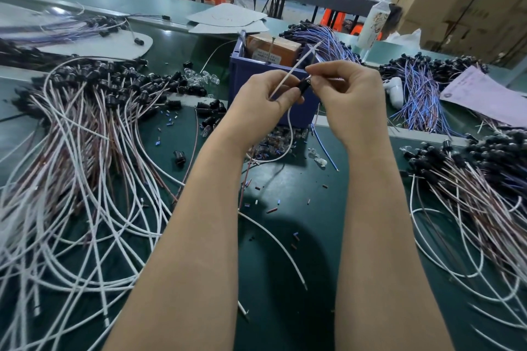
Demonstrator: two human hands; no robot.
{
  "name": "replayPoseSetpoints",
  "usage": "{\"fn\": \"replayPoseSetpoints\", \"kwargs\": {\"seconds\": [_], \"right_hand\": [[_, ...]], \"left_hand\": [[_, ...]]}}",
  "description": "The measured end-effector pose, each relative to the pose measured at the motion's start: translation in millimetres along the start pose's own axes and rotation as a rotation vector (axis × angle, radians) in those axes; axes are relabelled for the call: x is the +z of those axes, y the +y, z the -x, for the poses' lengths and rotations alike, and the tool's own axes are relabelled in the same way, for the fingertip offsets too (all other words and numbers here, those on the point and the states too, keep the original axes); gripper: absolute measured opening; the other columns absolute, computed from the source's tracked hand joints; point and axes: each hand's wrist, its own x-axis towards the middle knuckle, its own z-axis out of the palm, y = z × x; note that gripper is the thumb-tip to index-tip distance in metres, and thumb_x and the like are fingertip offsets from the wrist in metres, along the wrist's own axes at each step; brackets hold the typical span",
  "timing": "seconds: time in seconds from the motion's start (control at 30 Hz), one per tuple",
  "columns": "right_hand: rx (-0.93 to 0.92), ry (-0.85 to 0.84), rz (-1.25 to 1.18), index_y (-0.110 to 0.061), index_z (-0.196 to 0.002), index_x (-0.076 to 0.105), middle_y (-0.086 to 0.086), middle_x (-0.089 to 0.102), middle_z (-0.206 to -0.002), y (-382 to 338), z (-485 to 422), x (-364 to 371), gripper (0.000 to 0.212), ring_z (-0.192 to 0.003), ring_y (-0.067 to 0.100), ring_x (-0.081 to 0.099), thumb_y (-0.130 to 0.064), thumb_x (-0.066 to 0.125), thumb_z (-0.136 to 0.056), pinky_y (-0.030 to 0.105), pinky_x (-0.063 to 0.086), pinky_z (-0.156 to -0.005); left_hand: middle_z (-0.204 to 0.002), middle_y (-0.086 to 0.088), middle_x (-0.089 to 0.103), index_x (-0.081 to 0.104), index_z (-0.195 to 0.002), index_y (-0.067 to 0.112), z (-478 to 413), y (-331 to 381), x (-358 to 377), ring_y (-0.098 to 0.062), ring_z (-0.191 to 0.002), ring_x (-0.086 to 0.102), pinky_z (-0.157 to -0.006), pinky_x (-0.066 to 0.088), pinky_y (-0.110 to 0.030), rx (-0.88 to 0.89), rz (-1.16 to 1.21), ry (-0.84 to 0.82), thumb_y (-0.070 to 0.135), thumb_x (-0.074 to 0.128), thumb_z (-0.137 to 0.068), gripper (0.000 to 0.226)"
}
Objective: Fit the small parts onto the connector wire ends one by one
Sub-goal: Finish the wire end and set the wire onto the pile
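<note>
- Head view, risk noted: the black part (pixel 303 87) is held where both pinches meet, above the worktop (pixel 313 208); a slackened pinch would likely drop it among the loose pieces below.
- Poor alignment of wire end and part could bend the fine lead; the joint is too small to judge.
- Pose: the left hand (pixel 265 100) curls round the white wire (pixel 296 65), which juts up over the blue bin (pixel 248 74).
- The right hand (pixel 350 94) pinches the part's far end between thumb and forefinger; both forearms are raised.
</note>
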Motion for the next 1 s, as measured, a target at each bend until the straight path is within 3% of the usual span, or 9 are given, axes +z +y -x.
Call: {"fn": "replayPoseSetpoints", "kwargs": {"seconds": [0.1,0.2,0.3,0.47,0.67,1.0], "right_hand": [[-0.003,-0.005,-0.008,-0.021,-0.092,0.073,-0.006,0.069,-0.084,-1.7,0.6,1.6,0.018,-0.078,0.005,0.064,-0.007,0.062,-0.087,0.018,0.052,-0.077],[0.012,0.025,-0.071,-0.020,-0.094,0.068,-0.003,0.068,-0.086,-3.2,0.5,1.3,0.016,-0.082,0.010,0.065,-0.007,0.062,-0.087,0.024,0.054,-0.081],[0.047,0.074,-0.134,-0.016,-0.094,0.065,0.001,0.068,-0.088,-3.4,-0.2,-1.3,0.012,-0.084,0.013,0.066,-0.007,0.064,-0.087,0.029,0.055,-0.084],[0.000,0.027,-0.109,-0.022,-0.085,0.065,-0.002,0.069,-0.085,-5.8,-0.2,-2.2,0.016,-0.081,0.011,0.067,-0.006,0.066,-0.085,0.029,0.056,-0.082],[-0.060,-0.034,-0.011,-0.018,-0.088,0.067,-0.008,0.067,-0.081,-6.2,-0.3,-1.7,0.012,-0.074,0.002,0.063,-0.006,0.066,-0.085,0.015,0.051,-0.074],[-0.095,-0.019,0.077,-0.019,-0.088,0.070,-0.007,0.067,-0.080,-6.5,-0.4,0.8,0.011,-0.076,0.007,0.064,-0.009,0.066,-0.085,0.016,0.051,-0.074]], "left_hand": [[-0.094,0.004,0.070,0.066,-0.100,0.020,-1.4,0.1,0.7,-0.011,-0.093,0.063,-0.081,0.050,-0.025,0.019,-0.032,0.031,0.018,0.065,-0.089,0.011],[-0.088,0.010,0.067,0.062,-0.096,0.026,-0.2,-2.1,1.5,-0.021,-0.076,0.059,-0.075,0.049,-0.031,0.041,-0.032,0.078,0.019,0.066,-0.089,0.011],[-0.091,0.009,0.067,0.058,-0.095,0.027,0.7,-5.0,1.8,-0.008,-0.050,0.035,-0.061,0.042,-0.024,0.042,0.000,0.095,0.016,0.064,-0.089,0.013],[-0.103,0.000,0.067,0.058,-0.096,0.023,2.2,-4.7,1.9,-0.005,-0.047,0.025,-0.057,0.038,-0.020,0.050,0.053,0.116,0.010,0.063,-0.088,0.016],[-0.103,0.001,0.067,0.060,-0.098,0.021,-1.0,-7.3,1.9,-0.004,-0.045,0.025,-0.052,0.034,-0.017,0.061,0.043,0.127,0.009,0.062,-0.088,0.016],[-0.096,0.003,0.068,0.067,-0.104,0.022,-1.9,-3.1,1.4,-0.004,-0.046,0.032,-0.052,0.035,-0.013,0.102,-0.024,0.134,0.015,0.064,-0.089,0.016]]}}
